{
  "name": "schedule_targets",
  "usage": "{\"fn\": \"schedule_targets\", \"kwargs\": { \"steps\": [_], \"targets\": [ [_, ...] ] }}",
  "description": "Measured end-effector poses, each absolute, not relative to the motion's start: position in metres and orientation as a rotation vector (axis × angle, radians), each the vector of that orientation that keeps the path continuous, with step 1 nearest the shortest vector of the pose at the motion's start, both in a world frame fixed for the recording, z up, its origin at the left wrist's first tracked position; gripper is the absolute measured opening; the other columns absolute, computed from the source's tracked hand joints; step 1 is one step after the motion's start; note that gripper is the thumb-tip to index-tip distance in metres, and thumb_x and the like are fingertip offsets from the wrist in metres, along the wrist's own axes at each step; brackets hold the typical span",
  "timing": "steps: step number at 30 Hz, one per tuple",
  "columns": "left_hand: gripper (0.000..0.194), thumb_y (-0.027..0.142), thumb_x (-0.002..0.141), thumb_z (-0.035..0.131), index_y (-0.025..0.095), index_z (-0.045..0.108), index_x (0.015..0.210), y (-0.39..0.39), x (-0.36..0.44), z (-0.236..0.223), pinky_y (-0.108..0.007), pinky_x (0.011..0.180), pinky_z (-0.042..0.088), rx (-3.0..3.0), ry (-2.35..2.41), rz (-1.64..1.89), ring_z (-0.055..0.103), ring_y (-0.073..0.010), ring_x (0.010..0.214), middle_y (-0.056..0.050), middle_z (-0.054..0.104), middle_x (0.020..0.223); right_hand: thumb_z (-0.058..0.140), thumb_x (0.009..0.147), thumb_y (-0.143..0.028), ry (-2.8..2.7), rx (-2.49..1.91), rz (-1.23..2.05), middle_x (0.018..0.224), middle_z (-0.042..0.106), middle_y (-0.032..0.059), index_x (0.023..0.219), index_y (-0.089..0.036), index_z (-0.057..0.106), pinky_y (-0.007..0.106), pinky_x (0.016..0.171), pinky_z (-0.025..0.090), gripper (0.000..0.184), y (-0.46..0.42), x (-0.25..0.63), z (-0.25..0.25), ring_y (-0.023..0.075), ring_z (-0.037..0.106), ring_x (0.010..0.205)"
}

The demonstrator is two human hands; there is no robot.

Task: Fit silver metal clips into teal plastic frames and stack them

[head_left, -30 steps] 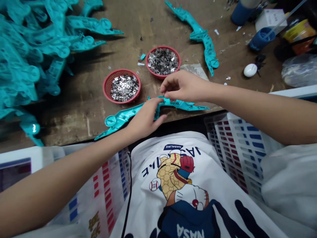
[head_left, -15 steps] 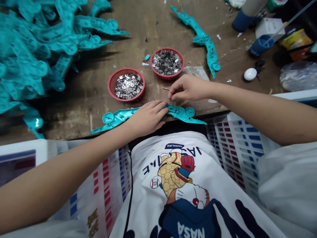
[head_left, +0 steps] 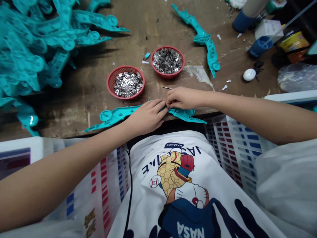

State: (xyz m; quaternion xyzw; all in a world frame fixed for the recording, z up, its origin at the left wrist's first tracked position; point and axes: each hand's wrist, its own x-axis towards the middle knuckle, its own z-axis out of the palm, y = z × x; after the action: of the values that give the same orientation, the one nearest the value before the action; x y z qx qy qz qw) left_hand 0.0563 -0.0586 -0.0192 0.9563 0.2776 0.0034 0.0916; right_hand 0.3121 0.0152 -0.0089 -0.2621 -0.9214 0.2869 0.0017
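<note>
A curved teal plastic part (head_left: 119, 115), like one half of a toy bow, lies along the table's front edge. My left hand (head_left: 150, 115) grips its middle from above, fingers close together, covering that stretch. Close against those fingertips, my right hand (head_left: 180, 98) is closed in a pinch over the part; whatever it pinches is hidden. Behind the right hand a thin metal pin or rod (head_left: 167, 88) pokes out, partly covered. Two red baskets stand beyond the hands: the nearer basket (head_left: 110, 86) and the farther basket (head_left: 182, 66), both filled with small metal pieces.
A heap of teal parts (head_left: 37, 49) covers the table's left side. Another teal part (head_left: 201, 39) lies at the back right. Farther right are a blue cup (head_left: 259, 47), a white box (head_left: 268, 29) and a white egg-shaped object (head_left: 249, 74). White plastic crates (head_left: 237, 142) flank my lap.
The teal part has been turned slightly, its right end now nearer me. My left hand has settled over its middle. My right hand has come down to the part beside the left fingertips.
</note>
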Motion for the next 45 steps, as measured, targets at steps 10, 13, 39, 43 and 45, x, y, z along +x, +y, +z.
{"fn": "schedule_targets", "kwargs": {
  "steps": [10, 13, 39, 43, 45],
  "targets": [
    [0.053, 0.024, 0.110, 0.054, 0.018, 0.068, 0.161, -0.055, 0.055, -0.028, -0.067, 0.122, 0.057, 2.827, 0.900, 0.101, 0.061, -0.0475, 0.157, -0.027, 0.063, 0.170, 0.070, 0.104, -0.021, -2.807, -1.498, 0.505, 0.125, 0.087, 0.0164, 0.129, -0.013, 0.090, 0.041, 0.099, 0.052, 0.033, 0.031, 0.330, 0.012, 0.0337, 0.076, 0.117],
    [0.053, 0.025, 0.110, 0.054, 0.018, 0.067, 0.161, -0.052, 0.050, -0.032, -0.068, 0.123, 0.056, 2.818, 0.974, 0.126, 0.061, -0.0478, 0.157, -0.028, 0.063, 0.168, 0.066, 0.104, -0.018, -2.945, -1.533, 0.392, 0.133, 0.083, 0.0236, 0.127, -0.008, 0.089, 0.041, 0.096, 0.051, 0.034, 0.031, 0.326, 0.005, 0.0353, 0.075, 0.118],
    [0.074, 0.028, 0.099, 0.061, 0.009, 0.059, 0.171, -0.037, 0.048, -0.045, -0.069, 0.121, 0.054, 2.772, 1.064, 0.168, 0.059, -0.0475, 0.143, -0.029, 0.065, 0.163, 0.065, 0.109, -0.015, -3.085, -1.485, 0.468, 0.118, 0.086, 0.0274, 0.123, -0.006, 0.089, 0.038, 0.086, 0.053, 0.030, -0.019, 0.293, 0.046, 0.0390, 0.082, 0.109],
    [0.072, 0.030, 0.101, 0.059, 0.004, 0.063, 0.167, -0.036, 0.049, -0.043, -0.066, 0.119, 0.057, 2.805, 1.052, 0.151, 0.061, -0.0465, 0.139, -0.031, 0.066, 0.158, 0.061, 0.112, -0.016, -3.084, -1.509, 0.432, 0.121, 0.086, 0.0282, 0.125, -0.006, 0.089, 0.037, 0.085, 0.054, 0.032, -0.021, 0.289, 0.041, 0.0391, 0.083, 0.112],
    [0.070, 0.030, 0.101, 0.059, 0.004, 0.064, 0.166, -0.035, 0.048, -0.042, -0.066, 0.119, 0.057, 2.801, 1.051, 0.166, 0.062, -0.0460, 0.138, -0.030, 0.067, 0.158, 0.063, 0.111, -0.017, -3.074, -1.492, 0.435, 0.121, 0.086, 0.0272, 0.126, -0.007, 0.089, 0.037, 0.086, 0.054, 0.032, -0.019, 0.291, 0.040, 0.0390, 0.083, 0.114]
  ]
}}
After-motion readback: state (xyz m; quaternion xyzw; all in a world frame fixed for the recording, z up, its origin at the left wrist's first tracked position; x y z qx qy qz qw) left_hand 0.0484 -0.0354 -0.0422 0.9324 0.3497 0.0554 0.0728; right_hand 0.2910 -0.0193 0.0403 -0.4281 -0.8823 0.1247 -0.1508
